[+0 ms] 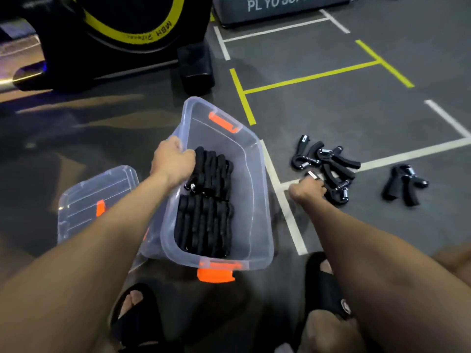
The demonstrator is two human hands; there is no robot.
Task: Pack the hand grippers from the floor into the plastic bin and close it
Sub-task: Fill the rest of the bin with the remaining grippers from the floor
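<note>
Head view: you are crouching over the bin [257, 200], its lid [84, 200] lying off at its left. Your left hand [173, 161] is curling round grippers [204, 200] inside, seemingly to row them tightly; your right hand [309, 188] is pinching one from the pile [328, 164] by the bin's right edge.

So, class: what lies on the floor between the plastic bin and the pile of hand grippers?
In the head view, only a white floor line crosses between the plastic bin and the pile of hand grippers.

A gym: taped floor lines [311, 77], plyo soft box [280, 7], scattered hand grippers [328, 169]
</note>
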